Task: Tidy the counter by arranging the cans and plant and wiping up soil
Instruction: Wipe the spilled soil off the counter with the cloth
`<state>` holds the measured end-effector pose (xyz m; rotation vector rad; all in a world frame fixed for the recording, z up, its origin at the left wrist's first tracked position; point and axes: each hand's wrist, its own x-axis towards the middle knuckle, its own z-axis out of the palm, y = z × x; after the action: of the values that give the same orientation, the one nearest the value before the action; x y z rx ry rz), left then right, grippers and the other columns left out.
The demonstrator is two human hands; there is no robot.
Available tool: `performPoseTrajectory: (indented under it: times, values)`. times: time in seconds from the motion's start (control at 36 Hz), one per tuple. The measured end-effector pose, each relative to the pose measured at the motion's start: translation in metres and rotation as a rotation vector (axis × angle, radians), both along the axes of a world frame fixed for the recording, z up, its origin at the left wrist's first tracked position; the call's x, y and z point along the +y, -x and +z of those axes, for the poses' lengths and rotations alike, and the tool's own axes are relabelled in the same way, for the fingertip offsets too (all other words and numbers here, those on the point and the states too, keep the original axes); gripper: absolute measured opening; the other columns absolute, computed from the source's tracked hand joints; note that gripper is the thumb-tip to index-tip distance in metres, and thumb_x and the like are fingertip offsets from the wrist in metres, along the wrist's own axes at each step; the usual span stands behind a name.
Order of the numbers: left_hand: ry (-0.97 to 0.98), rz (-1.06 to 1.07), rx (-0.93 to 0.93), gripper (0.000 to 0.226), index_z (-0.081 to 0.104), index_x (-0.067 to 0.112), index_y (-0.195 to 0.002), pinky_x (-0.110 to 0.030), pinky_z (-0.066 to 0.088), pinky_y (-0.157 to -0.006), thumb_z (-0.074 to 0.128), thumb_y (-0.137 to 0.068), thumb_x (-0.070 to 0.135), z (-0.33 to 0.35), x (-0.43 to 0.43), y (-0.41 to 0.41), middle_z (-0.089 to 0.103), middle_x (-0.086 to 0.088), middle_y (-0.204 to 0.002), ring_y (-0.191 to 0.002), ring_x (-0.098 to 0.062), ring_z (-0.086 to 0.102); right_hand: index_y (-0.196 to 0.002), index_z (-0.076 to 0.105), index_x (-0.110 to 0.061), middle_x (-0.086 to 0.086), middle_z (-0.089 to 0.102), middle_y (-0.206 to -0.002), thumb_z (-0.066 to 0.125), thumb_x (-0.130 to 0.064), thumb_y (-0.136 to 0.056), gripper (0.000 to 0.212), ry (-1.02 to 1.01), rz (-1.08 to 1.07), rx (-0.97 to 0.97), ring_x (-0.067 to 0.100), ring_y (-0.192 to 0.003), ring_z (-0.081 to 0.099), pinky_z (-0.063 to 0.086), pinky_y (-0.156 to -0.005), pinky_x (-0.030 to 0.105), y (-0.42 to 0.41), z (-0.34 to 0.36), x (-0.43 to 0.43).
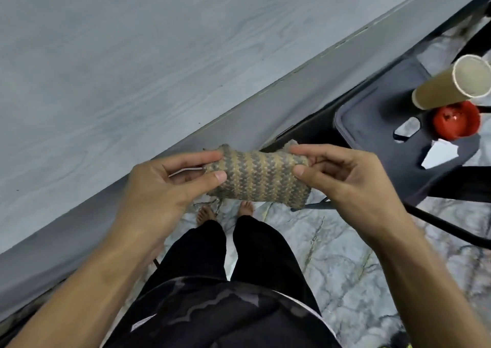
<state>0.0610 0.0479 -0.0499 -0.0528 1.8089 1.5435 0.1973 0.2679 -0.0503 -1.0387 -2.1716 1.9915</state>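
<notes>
Where the two hands meet at centre frame, one striped knitted cloth (pixel 261 179) spans between them. Left hand (pixel 170 185): pinches the cloth's left end with thumb and fingers. Right hand (pixel 342 172): pinches its right end likewise. One grey counter (pixel 106 68), upper left. One black chair (pixel 372 124), right, bearing one cardboard tube (pixel 438 89), one red cap (pixel 457 120), one white scrap (pixel 439 153).
</notes>
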Motion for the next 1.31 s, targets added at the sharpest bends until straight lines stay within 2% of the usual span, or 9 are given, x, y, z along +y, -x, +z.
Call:
performPoseTrajectory:
  times: [0.19, 0.31, 0.44, 0.5, 0.58, 0.67, 0.78, 0.92, 1.31]
  values:
    - [-0.025, -0.138, -0.026, 0.032, 0.085, 0.027, -0.098, -0.021, 0.06, -0.081, 0.088, -0.069, 0.013, -0.017, 0.056, 0.016, 0.082, -0.002, -0.095, -0.092, -0.015, 0.079, -0.108, 0.082, -0.025, 0.026, 0.065, -0.094, 0.078, -0.003, -0.088, 0.03, 0.002, -0.236, 0.02, 0.027, -0.08, 0.062, 0.058, -0.085, 0.056, -0.015, -0.017, 0.022]
    - [-0.013, -0.209, -0.02, 0.028, 0.085, 0.024, -0.099, -0.021, 0.06, -0.085, 0.084, -0.079, 0.005, -0.027, 0.097, 0.013, 0.082, -0.001, -0.092, -0.093, -0.014, 0.079, -0.106, 0.083, -0.025, 0.006, 0.063, -0.079, 0.078, -0.002, -0.087, 0.03, -0.02, -0.378, -0.001, 0.023, -0.076, 0.062, 0.059, -0.081, 0.054, -0.028, -0.028, 0.042]
    - [-0.029, -0.257, -0.029, 0.028, 0.082, 0.021, -0.103, -0.015, 0.058, -0.077, 0.082, -0.081, 0.002, -0.037, 0.161, 0.01, 0.082, 0.001, -0.091, -0.089, -0.011, 0.079, -0.105, 0.082, -0.028, 0.032, 0.066, -0.088, 0.078, -0.006, -0.089, 0.027, -0.059, -0.509, -0.006, 0.047, -0.086, 0.067, 0.057, -0.084, 0.066, -0.04, -0.038, 0.078]
    - [-0.043, -0.268, -0.027, 0.028, 0.082, 0.02, -0.103, -0.013, 0.057, -0.075, 0.081, -0.082, 0.001, -0.04, 0.186, 0.009, 0.082, 0.002, -0.09, -0.088, -0.01, 0.079, -0.104, 0.082, -0.028, 0.031, 0.067, -0.087, 0.078, -0.006, -0.089, 0.027, -0.061, -0.556, 0.002, 0.043, -0.079, 0.065, 0.06, -0.084, 0.059, -0.042, -0.042, 0.095]
    - [-0.057, -0.295, -0.022, 0.028, 0.082, 0.02, -0.103, -0.011, 0.056, -0.073, 0.081, -0.084, 0.0, -0.045, 0.224, 0.006, 0.082, 0.002, -0.088, -0.086, -0.009, 0.079, -0.102, 0.083, -0.029, 0.017, 0.067, -0.075, 0.078, -0.005, -0.089, 0.028, -0.101, -0.623, 0.021, 0.014, -0.07, 0.062, 0.057, -0.07, 0.029, -0.047, -0.046, 0.119]
    - [-0.064, -0.322, 0.005, 0.027, 0.082, 0.021, -0.103, -0.014, 0.057, -0.073, 0.08, -0.085, 0.001, -0.054, 0.259, 0.003, 0.082, 0.001, -0.087, -0.087, -0.012, 0.079, -0.103, 0.083, -0.026, 0.018, 0.066, -0.08, 0.078, -0.004, -0.088, 0.027, -0.132, -0.711, 0.022, 0.012, -0.071, 0.061, 0.055, -0.068, 0.019, -0.049, -0.054, 0.142]
    - [-0.064, -0.362, 0.02, 0.026, 0.082, 0.022, -0.101, -0.015, 0.058, -0.069, 0.08, -0.086, 0.0, -0.069, 0.299, 0.002, 0.082, 0.001, -0.085, -0.081, -0.009, 0.077, -0.107, 0.081, -0.021, 0.004, 0.063, -0.079, 0.078, -0.003, -0.088, 0.026, -0.149, -0.793, 0.003, 0.009, -0.07, 0.057, 0.051, -0.069, 0.016, -0.052, -0.071, 0.165]
    - [-0.035, -0.438, 0.067, 0.025, 0.082, 0.025, -0.1, -0.018, 0.058, -0.08, 0.082, -0.085, 0.005, -0.093, 0.332, 0.006, 0.082, 0.003, -0.089, -0.087, -0.011, 0.077, -0.111, 0.08, -0.016, 0.005, 0.063, -0.08, 0.077, -0.001, -0.089, 0.026, -0.145, -0.856, -0.01, 0.01, -0.071, 0.056, 0.051, -0.073, 0.019, -0.052, -0.095, 0.184]
    - [0.045, -0.5, 0.131, 0.021, 0.082, 0.03, -0.095, -0.015, 0.055, -0.074, 0.082, -0.086, 0.011, -0.142, 0.37, 0.013, 0.081, 0.007, -0.081, -0.077, -0.002, 0.074, -0.11, 0.079, -0.022, 0.002, 0.06, -0.087, 0.075, -0.009, -0.091, 0.023, -0.195, -0.873, -0.114, 0.014, -0.073, 0.056, 0.048, -0.072, 0.022, -0.046, -0.146, 0.209]
